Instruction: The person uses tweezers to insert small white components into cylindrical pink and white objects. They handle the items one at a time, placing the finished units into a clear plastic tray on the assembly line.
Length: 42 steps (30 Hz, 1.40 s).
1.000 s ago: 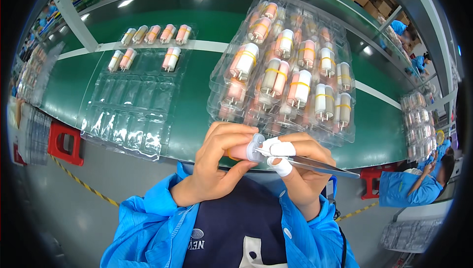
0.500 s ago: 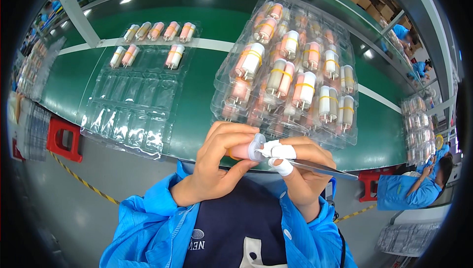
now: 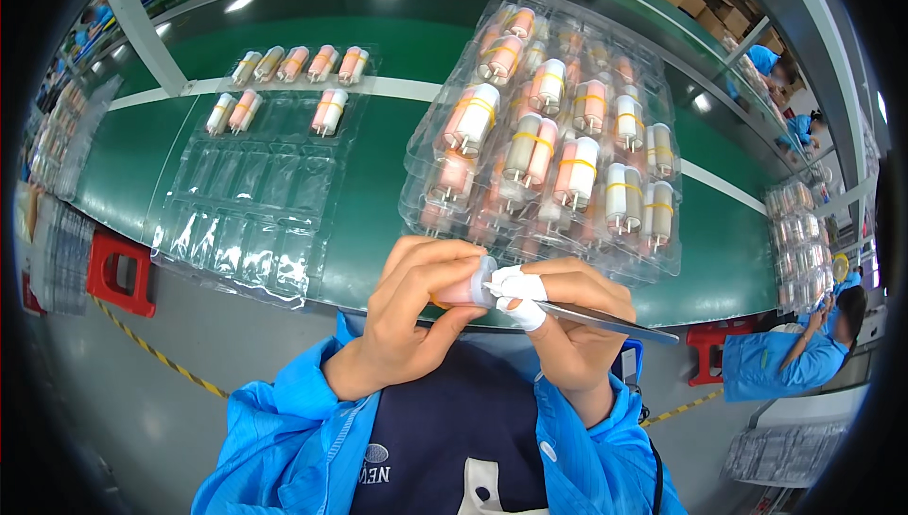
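My left hand [image 3: 411, 316] is closed round a pink cylinder [image 3: 461, 292] with a translucent end and a yellow band, held sideways above the table's near edge. In my right hand [image 3: 582, 321], a pair of slim metal tweezers [image 3: 615, 323] is pinched, with its back end sticking out to the right. White tape wraps the thumb and a finger of that hand. The tips meet the cylinder's translucent end; the exact contact is too small to make out. Beyond my hands is a stack of clear trays [image 3: 412, 195] with banded pairs of pink, white and grey cylinders.
On the green table [image 3: 378, 137], a clear blister tray [image 3: 248, 174] at left holds several banded cylinder pairs in its far rows. Red stools [image 3: 121, 274] stand below the table. A co-worker in blue [image 3: 785, 354] sits at far right. A metal post [image 3: 142, 23] rises at back left.
My right hand has shifted slightly left, bringing the tweezers closer into the cylinder's translucent end. The left hand keeps its grip, with the cylinder turned a little.
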Tool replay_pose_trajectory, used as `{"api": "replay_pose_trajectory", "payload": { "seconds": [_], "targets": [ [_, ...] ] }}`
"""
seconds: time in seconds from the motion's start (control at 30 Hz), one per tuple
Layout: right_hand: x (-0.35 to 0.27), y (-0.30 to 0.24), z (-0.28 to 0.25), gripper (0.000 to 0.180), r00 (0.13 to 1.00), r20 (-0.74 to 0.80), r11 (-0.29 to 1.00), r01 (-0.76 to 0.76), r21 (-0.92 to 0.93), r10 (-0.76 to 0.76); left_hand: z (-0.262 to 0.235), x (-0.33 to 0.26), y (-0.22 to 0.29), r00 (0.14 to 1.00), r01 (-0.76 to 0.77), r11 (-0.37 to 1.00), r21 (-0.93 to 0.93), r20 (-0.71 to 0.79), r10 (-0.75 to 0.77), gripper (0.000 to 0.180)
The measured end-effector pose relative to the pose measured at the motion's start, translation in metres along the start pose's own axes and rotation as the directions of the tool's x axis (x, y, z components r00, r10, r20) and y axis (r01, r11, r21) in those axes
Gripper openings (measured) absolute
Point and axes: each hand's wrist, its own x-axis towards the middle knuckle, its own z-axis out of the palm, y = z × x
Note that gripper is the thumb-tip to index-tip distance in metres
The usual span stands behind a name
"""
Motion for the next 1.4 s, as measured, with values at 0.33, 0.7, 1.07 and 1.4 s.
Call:
{"api": "replay_pose_trajectory", "payload": {
  "seconds": [0.33, 0.7, 1.07, 1.4],
  "targets": [
    [0.015, -0.010, -0.014, 0.015, 0.966, 0.183, 0.982, -0.188, 0.000, 0.185, -0.004, 0.006, -0.004, 0.986, -0.150, 0.979, 0.136, 0.088, 0.139, 0.045],
    [-0.003, 0.000, -0.001, 0.022, 0.919, -0.003, 0.815, -0.347, 0.464, 0.394, -0.006, -0.002, -0.005, 0.998, 0.062, 0.957, -0.283, 0.042, -0.052, 0.045],
    [-0.007, 0.001, 0.003, 0.016, 0.930, -0.107, 0.857, -0.273, 0.437, 0.351, -0.006, -0.004, -0.008, 0.996, 0.083, 0.931, -0.356, 0.052, -0.069, 0.044],
    [-0.004, 0.000, 0.004, 0.016, 0.956, -0.114, 0.941, -0.237, 0.241, 0.270, -0.006, -0.002, -0.009, 0.997, 0.055, 0.954, -0.296, 0.067, -0.037, 0.043]
  ]
}}
